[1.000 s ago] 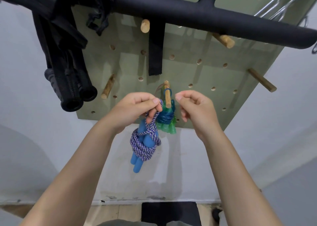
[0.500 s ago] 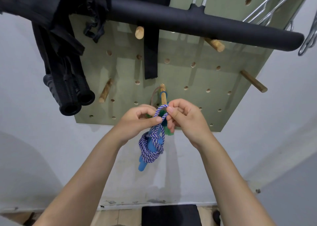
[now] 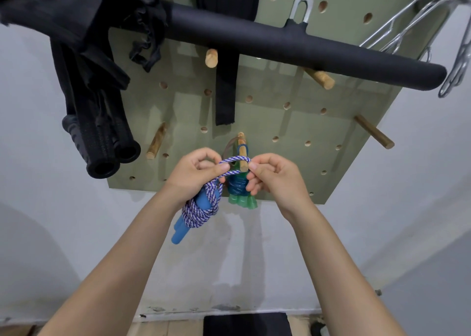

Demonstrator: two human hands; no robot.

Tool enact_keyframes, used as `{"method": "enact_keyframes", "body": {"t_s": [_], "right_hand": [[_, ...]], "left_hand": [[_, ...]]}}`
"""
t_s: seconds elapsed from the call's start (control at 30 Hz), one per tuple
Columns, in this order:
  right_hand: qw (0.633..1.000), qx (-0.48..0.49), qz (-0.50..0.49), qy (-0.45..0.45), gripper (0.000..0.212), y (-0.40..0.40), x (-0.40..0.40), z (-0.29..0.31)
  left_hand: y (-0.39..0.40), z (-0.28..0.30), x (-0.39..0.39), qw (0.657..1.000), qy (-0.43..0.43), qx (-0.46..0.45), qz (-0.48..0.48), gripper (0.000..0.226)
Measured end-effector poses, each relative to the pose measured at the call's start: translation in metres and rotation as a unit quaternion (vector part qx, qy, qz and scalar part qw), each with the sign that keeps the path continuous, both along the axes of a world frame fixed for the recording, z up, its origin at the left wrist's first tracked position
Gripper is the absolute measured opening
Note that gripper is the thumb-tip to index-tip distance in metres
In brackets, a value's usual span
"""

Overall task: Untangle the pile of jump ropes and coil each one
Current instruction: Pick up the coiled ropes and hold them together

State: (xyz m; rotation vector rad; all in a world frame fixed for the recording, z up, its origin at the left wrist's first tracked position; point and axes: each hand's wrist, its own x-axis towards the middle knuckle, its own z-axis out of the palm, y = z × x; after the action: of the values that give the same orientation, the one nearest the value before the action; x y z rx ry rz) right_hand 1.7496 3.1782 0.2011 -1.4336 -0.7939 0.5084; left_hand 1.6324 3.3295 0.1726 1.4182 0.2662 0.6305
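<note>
Left hand and right hand, fingers curled, each pinching one side of the purple rope loop, stretched over the wooden peg between them; coiled bundle dangling below left hand.

Both forearms are showing bare from the lower edge of the view up to the wrists, with no sleeve or cuff covering them. The left hand and the right hand are wearing no gloves, and the fingers are carrying short, trimmed nails.
</note>
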Motion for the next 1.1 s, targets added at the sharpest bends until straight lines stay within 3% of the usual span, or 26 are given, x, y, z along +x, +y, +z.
{"method": "enact_keyframes", "body": {"t_s": [0.27,0.5,0.67,0.93,1.1], "right_hand": [[0.999,-0.016,-0.024,0.019,0.011,0.019,0.005,0.019],[0.997,-0.037,-0.061,0.022,0.016,0.039,0.015,0.029],[0.995,-0.058,-0.076,0.006,0.024,0.035,0.015,0.027],[0.994,-0.056,-0.093,-0.012,0.025,0.033,0.014,0.023],[0.997,-0.028,-0.075,-0.019,0.013,0.03,0.014,0.02]], "left_hand": [[0.018,0.002,0.017,0.998,0.009,0.049,0.034,0.017],[0.029,-0.002,0.032,0.998,0.01,0.028,0.06,0.017],[0.021,-0.007,0.027,0.995,0.025,0.076,0.066,0.014],[0.003,-0.011,0.023,0.995,0.043,0.038,0.087,0.008],[0.001,0.003,0.023,0.997,-0.002,0.01,0.08,0.011]]}}
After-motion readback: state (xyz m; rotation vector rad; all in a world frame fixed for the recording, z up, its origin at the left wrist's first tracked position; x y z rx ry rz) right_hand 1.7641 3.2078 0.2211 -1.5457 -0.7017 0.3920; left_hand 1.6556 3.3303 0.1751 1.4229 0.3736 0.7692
